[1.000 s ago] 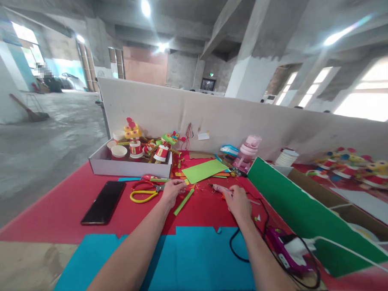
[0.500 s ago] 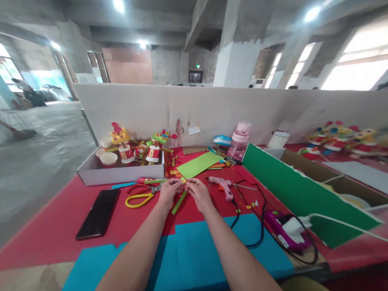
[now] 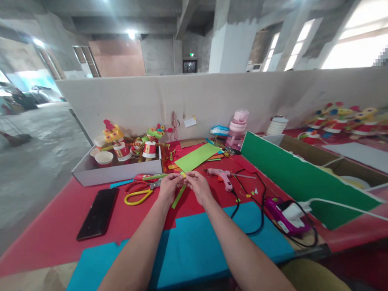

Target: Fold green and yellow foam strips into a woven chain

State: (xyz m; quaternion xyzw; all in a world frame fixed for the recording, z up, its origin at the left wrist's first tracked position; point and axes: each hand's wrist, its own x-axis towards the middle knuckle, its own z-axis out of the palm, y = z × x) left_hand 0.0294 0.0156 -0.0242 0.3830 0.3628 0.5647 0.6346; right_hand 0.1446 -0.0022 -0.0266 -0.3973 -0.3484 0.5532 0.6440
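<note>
Both my hands meet over the middle of the red-covered table. My left hand (image 3: 170, 187) and my right hand (image 3: 197, 186) pinch a small yellow piece (image 3: 183, 174) between their fingertips. Below it a narrow green strip (image 3: 178, 197) slants down between the hands. Just beyond the fingers lies a light green sheet (image 3: 197, 157). Pliers with red and yellow handles (image 3: 139, 197) rest beside my left hand. To the right of my right hand is a pink glue gun (image 3: 225, 176) on its side.
A black phone (image 3: 97, 213) lies at the left, near a white box (image 3: 118, 172) of cups and paper figures. Blue sheets (image 3: 198, 239) cover the front edge. At the right are a purple power strip (image 3: 287, 218), black cables and a green-sided box (image 3: 298, 179).
The camera view has shifted slightly, so the background sits higher in the picture. My hands stay together around the yellow piece, with only small finger movement.
</note>
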